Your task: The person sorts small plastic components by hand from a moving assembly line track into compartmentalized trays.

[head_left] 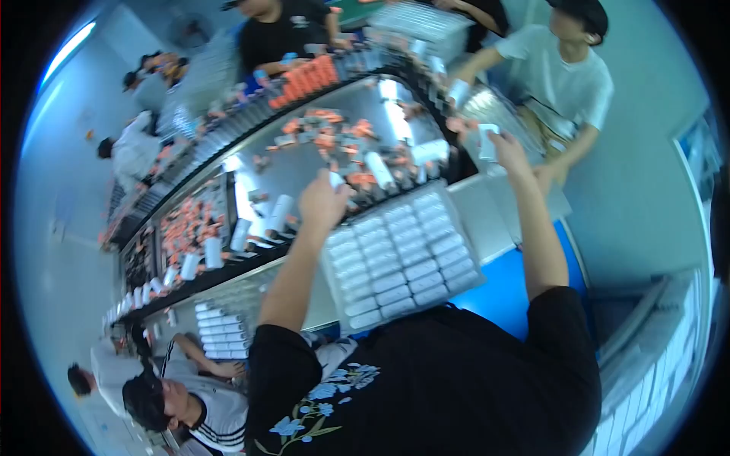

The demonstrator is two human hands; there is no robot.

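My right hand [511, 152] is raised at the right, its fingers closed on a white rounded block [487, 141] at the belt's corner. Farther left, my left hand [323, 201] reaches over the near edge of the conveyor [266, 171], its fingers closed around a small white piece [335, 180] that is mostly hidden and blurred. Between my forearms a clear plastic tray [479, 275] holds rows of white rounded blocks [395, 254]. Just past my left hand, another white block [378, 170] stands among orange and grey small parts [323, 133].
The looping conveyor carries upright pieces along its rim, orange ones [304, 80] on the far side. A person in a white shirt [566, 80] works close at the right; others stand across and to the left. Another tray of white blocks [222, 330] lies at the lower left. Stacked trays [646, 380] stand lower right.
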